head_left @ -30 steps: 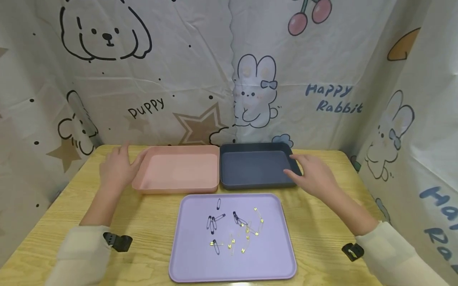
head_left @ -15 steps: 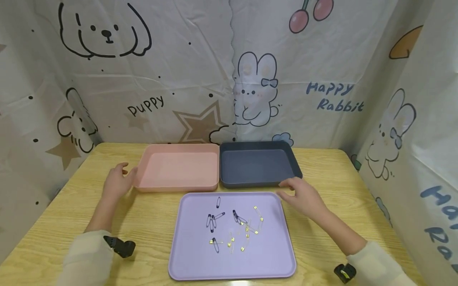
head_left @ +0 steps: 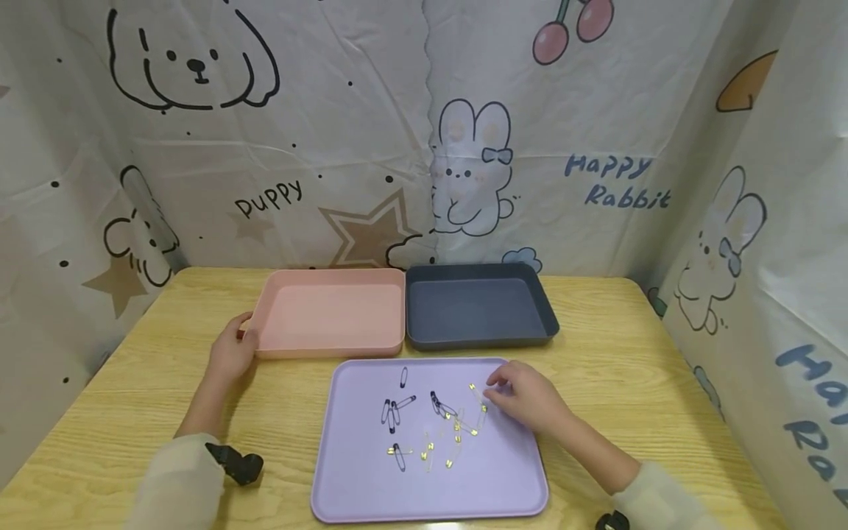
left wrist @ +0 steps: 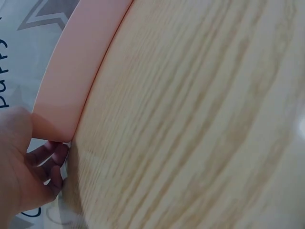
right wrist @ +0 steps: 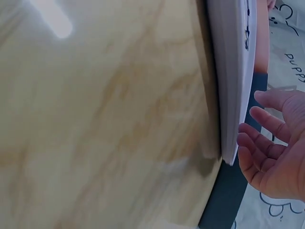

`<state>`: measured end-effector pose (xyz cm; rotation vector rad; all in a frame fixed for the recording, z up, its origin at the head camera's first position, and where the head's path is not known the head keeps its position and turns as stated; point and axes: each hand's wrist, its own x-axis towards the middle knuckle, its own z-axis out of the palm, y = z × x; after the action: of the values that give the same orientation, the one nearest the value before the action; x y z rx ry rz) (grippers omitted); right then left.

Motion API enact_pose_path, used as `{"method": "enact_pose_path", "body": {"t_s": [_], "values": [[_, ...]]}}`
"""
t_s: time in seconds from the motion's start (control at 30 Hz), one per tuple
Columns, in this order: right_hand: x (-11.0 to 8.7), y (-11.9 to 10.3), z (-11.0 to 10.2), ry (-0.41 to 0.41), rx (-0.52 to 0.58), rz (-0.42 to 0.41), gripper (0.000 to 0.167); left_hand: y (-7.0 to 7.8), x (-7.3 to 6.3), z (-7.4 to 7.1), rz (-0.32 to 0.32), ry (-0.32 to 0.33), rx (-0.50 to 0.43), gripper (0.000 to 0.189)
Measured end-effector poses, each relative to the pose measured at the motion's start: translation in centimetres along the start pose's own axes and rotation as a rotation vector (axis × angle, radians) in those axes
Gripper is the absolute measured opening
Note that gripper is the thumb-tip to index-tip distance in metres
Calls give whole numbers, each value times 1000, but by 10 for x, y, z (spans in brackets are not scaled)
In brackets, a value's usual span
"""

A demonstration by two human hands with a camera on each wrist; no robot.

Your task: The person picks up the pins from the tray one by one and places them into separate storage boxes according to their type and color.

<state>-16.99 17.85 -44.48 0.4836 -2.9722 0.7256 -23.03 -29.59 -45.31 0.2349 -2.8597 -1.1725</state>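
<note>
A: What is seen at the far left?
B: The pink tray (head_left: 331, 313) is touched at its left end by the left hand (head_left: 232, 353). Its fingers are bent, some tips hidden by the tray's corner; whether the wall is pinched cannot be told.
A: And next?
B: Black-headed safety pins (head_left: 391, 417) are scattered on the lavender tray (head_left: 371, 493), mostly to the left. Yellow-headed safety pins (head_left: 457, 437) are bunched mainly to their right, their pale wires barely made out.
A: Farther right?
B: The dark blue tray (head_left: 477, 305) is set behind, cut off in the right wrist view. Over the lavender tray's far right corner, the right hand (head_left: 528, 397) is held with fingers slightly parted, nothing gripped; contact with the nearest yellow pin cannot be confirmed.
</note>
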Motion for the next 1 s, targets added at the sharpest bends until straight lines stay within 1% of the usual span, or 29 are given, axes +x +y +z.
{"method": "enact_pose_path", "body": {"t_s": [0.1, 0.27, 0.5, 0.7, 0.8, 1.0], "values": [[0, -5, 4, -19, -10, 7, 11, -1, 0, 1, 16, -13, -1, 52], [0, -10, 9, -34, -88, 20, 15, -2, 0, 0, 28, -40, 9, 52], [3, -17, 12, -12, -181, -10, 7, -2, -1, -1, 14, -65, -1, 52], [7, -19, 11, 10, -249, -42, 6, -4, 2, 1, 3, -60, -5, 52], [9, -20, 10, 14, -248, -48, 6, -6, 3, 3, 12, -46, 4, 52], [16, -24, 1, 21, -182, -43, 5, -7, 5, 4, 27, -45, 2, 51]]}}
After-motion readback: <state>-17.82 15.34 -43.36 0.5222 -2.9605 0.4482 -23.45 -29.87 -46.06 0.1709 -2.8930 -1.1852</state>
